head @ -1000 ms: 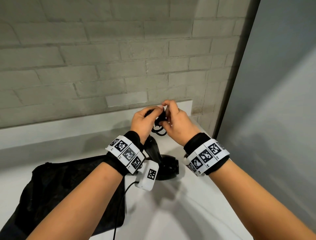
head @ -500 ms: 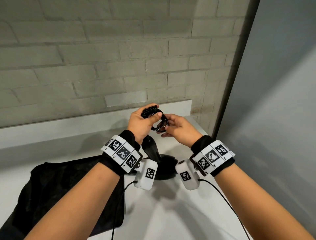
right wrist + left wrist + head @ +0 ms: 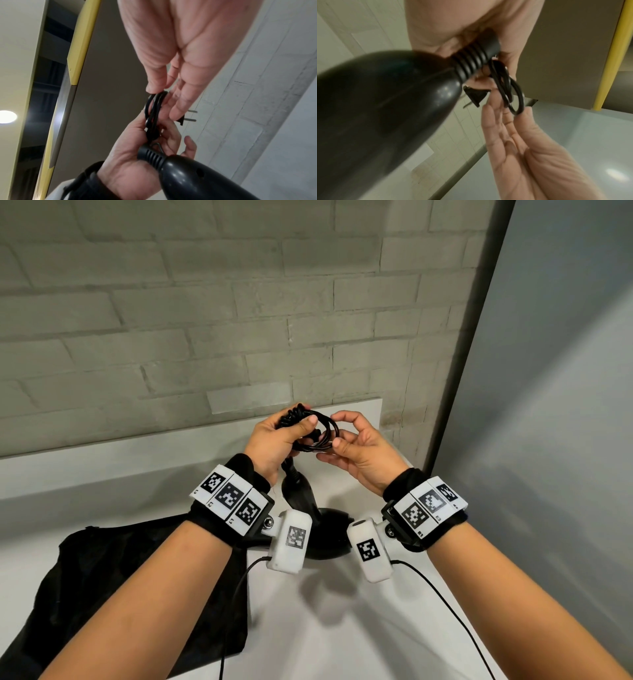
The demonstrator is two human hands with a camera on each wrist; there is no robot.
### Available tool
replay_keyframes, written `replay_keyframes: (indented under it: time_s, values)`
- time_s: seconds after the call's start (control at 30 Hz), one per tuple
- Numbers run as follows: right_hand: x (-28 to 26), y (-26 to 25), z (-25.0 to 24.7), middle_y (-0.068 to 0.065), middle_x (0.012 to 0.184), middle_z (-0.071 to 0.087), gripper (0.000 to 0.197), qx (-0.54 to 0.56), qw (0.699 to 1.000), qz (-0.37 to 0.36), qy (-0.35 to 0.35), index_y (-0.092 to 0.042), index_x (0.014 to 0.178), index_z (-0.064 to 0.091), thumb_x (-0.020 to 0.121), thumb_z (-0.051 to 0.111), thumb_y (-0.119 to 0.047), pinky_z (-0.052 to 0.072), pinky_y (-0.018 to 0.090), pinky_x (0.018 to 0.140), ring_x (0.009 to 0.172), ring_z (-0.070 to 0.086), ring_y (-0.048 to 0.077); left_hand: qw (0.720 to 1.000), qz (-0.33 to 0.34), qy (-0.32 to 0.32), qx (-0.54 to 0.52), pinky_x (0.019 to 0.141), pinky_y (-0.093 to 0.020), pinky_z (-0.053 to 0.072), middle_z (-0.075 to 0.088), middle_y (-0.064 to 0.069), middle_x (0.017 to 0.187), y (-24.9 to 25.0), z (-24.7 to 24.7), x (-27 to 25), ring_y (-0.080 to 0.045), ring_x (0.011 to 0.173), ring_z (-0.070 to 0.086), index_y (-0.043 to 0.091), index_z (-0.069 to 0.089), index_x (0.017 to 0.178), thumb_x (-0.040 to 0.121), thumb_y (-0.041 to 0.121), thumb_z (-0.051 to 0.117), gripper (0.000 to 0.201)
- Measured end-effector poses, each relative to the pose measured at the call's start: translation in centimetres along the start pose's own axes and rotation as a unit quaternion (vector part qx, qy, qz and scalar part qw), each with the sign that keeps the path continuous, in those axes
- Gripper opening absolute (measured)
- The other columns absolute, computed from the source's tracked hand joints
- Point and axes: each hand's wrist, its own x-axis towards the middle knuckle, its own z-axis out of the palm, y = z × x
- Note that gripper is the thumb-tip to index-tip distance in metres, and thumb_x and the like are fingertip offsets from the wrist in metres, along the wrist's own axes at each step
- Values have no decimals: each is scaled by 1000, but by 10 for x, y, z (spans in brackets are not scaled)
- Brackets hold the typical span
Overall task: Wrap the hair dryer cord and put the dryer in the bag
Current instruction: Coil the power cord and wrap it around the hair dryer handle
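Observation:
The black hair dryer (image 3: 322, 529) hangs nozzle-down between my wrists above the white counter (image 3: 342, 628). My left hand (image 3: 301, 433) grips the ribbed cord end (image 3: 476, 60) of the handle together with the coiled black cord (image 3: 318, 433). My right hand (image 3: 337, 429) pinches the far side of the cord loops (image 3: 154, 102) between thumb and fingers. The plug (image 3: 476, 96) sticks out beside the loops, and its two prongs (image 3: 190, 115) show. The black bag (image 3: 137, 594) lies flat at the lower left, partly under my left forearm.
A grey brick wall (image 3: 239, 320) with a white ledge (image 3: 137, 446) stands behind the counter. A grey panel (image 3: 548, 405) closes off the right side. Thin sensor cables (image 3: 445, 604) trail from my wrist units over the counter.
My right hand has turned palm-up and drawn slightly away from the left, so the cord loops now show between the hands. The dryer still hangs from my left hand.

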Motion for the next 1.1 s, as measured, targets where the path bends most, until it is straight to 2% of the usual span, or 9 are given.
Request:
replay_keyframes:
  time_s: [0.1, 0.27, 0.4, 0.5, 0.57, 0.67, 0.83, 1.0, 1.1]
  values:
    - [1, 2, 0, 0, 70, 71, 39, 1, 1000, -5, -12, -20, 96, 51, 63, 70, -14, 58, 24, 70, 73, 70, 12, 1000, 10, -12, 22, 65, -26, 41, 65, 7, 69, 3, -2, 0, -13, 66, 59, 27, 62, 82, 79, 15, 67, 14]
    - [3, 1, 4, -1, 61, 71, 28, -35, 999, -23, 19, -15, 92, 50, 89, 40, 11, 59, 23, 68, 63, 69, 9, 996, 50, -38, 68, 59, -21, 44, 57, 5, 79, 2, -1, -2, -8, 64, 55, 28, 51, 86, 89, 13, 55, 16]
    - [3, 3, 6, -2, 54, 67, 30, -75, 996, -35, 44, -14, 89, 52, 89, 39, 13, 59, 21, 65, 50, 64, 7, 989, 99, -70, 80, 52, -14, 50, 50, 0, 81, 0, -1, -5, -12, 64, 54, 22, 46, 109, 93, 9, 45, 20]
    - [4, 6, 6, -2, 51, 65, 31, -94, 993, -37, 65, -15, 87, 53, 89, 39, 14, 59, 22, 63, 47, 61, 6, 988, 106, -64, 92, 48, -12, 47, 47, 3, 79, 1, -1, -6, -13, 65, 51, 20, 45, 111, 95, 13, 43, 18]
    - [4, 6, 6, -3, 50, 63, 31, -97, 992, -37, 68, -15, 87, 53, 89, 39, 13, 58, 22, 62, 46, 59, 6, 988, 98, -68, 98, 46, -12, 45, 47, 5, 82, 2, -4, -5, -11, 66, 50, 22, 46, 110, 92, 14, 49, 20]
    - [4, 3, 7, 0, 62, 62, 30, -125, 989, -38, 75, -19, 88, 52, 90, 41, 10, 55, 19, 53, 51, 54, 7, 979, 106, -112, 134, 62, -9, 48, 52, 7, 91, 0, -12, -3, -6, 74, 54, 27, 44, 111, 74, 4, 70, 51]
    - [2, 2, 2, 3, 78, 60, 22, -193, 975, -14, 113, -20, 102, 47, 89, 52, -3, 39, 15, 43, 59, 47, 8, 980, 99, -105, 134, 66, -5, 47, 53, 8, 92, -3, -17, -1, 1, 72, 58, 25, 43, 113, 65, -9, 73, 66]
    - [-7, 12, -10, 1, 105, 60, 32, -329, 941, 63, 51, -21, 112, 44, 86, 56, -7, 42, 21, 65, 82, 54, 9, 990, 106, -22, 87, 62, -6, 46, 49, 7, 82, -11, -14, -2, 0, 65, 55, 23, 43, 113, 67, -6, 74, 62]
    - [-16, 32, -20, 0, 117, 54, 48, -513, 847, 134, -37, -22, 120, 46, 78, 66, -11, 42, 28, 90, 109, 51, 18, 991, 106, 6, 81, 64, -8, 44, 49, 8, 82, -14, -15, -1, -5, 71, 51, 24, 43, 112, 67, -2, 75, 61]
